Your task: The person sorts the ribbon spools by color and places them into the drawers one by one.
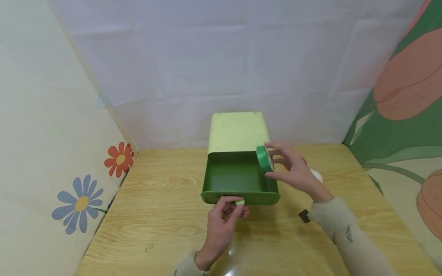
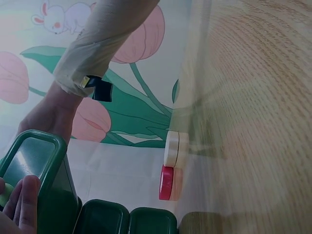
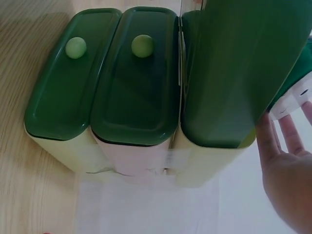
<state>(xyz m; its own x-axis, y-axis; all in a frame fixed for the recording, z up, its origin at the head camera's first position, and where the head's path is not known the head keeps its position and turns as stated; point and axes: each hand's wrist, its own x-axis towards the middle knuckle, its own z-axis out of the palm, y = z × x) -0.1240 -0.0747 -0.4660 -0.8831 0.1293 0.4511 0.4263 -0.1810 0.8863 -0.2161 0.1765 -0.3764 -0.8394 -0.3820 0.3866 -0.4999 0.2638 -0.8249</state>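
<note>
A small cabinet [image 1: 239,132] with a pale green shell has its top dark green drawer [image 1: 224,172] pulled out. My left hand [image 1: 222,220] pinches the drawer's round light-green knob [image 1: 240,202] between thumb and fingers. Over the drawer's right side, my right hand [image 1: 295,168] holds a roll of green ribbon [image 1: 264,160] on edge, thumb below and fingers above. The right wrist view catches part of that ribbon roll [image 3: 295,92] beside the raised fingers. Two lower drawers [image 3: 134,97] sit closed, each with its own knob.
A red roll [image 2: 166,183] and a white roll [image 2: 171,148] stand on the wooden table [image 1: 155,214], to the cabinet's right and partly behind my right hand. A white sheet [image 1: 207,57] hangs behind the cabinet. Flower-painted panels [image 1: 407,76] flank the table. A black tab [image 1: 304,216] hangs at my right cuff.
</note>
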